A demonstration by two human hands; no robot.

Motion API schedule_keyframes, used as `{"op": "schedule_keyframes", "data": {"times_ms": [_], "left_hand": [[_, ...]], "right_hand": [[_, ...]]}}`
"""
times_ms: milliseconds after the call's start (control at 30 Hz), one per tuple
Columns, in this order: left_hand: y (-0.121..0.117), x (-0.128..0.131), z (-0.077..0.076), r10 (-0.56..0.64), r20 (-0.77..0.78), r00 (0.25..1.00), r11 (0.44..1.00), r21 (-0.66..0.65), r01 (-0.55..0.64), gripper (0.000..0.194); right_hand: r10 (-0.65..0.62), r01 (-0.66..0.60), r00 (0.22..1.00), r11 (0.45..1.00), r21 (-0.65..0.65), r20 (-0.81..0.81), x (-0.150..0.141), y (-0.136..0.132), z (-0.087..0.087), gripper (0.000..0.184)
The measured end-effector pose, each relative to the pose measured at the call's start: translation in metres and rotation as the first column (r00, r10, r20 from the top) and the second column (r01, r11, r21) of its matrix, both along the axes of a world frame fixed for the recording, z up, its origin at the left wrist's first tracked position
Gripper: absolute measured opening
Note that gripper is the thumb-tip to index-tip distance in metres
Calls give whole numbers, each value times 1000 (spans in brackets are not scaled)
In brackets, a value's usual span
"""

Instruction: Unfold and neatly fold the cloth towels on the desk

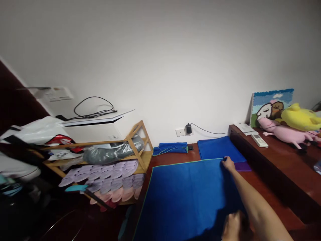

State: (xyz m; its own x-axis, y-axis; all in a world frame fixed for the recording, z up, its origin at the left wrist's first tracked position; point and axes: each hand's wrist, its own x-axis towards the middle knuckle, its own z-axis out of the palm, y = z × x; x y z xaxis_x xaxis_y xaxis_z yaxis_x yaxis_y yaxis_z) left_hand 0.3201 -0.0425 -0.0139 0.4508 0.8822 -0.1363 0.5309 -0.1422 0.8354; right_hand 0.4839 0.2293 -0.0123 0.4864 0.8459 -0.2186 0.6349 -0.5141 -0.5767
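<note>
The right hand (228, 164) pinches the blue cloth (185, 197) at its far-right corner; whether the nearer left hand (231, 227) grips is unclear.

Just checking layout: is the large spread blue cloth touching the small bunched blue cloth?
Apart. The head view shows a strip of reddish-brown tabletop between the spread cloth and the bunched cloth.
</note>
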Motion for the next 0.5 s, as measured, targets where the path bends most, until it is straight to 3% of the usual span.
{"op": "schedule_keyframes", "data": {"times_ms": [100,200,300,400,500], "left_hand": [[2,-20,19,138,29,990,989,-51,-136,27],[4,-31,28,175,137,975,979,-132,-157,24],[2,-36,29,203,212,956,965,-212,-157,21],[-5,-37,31,248,257,934,949,-260,-180,19],[-14,-45,40,302,367,880,942,-255,-217,23]], "right_hand": [[-30,30,1000,999,-19,5,-3,3,2,52],[-47,47,999,999,-11,7,-4,2,6,57],[-29,29,1000,999,45,-4,-3,1,13,50],[31,-28,999,989,143,-19,-2,0,27,36],[94,-86,995,967,241,-26,-3,1,48,34]]}}
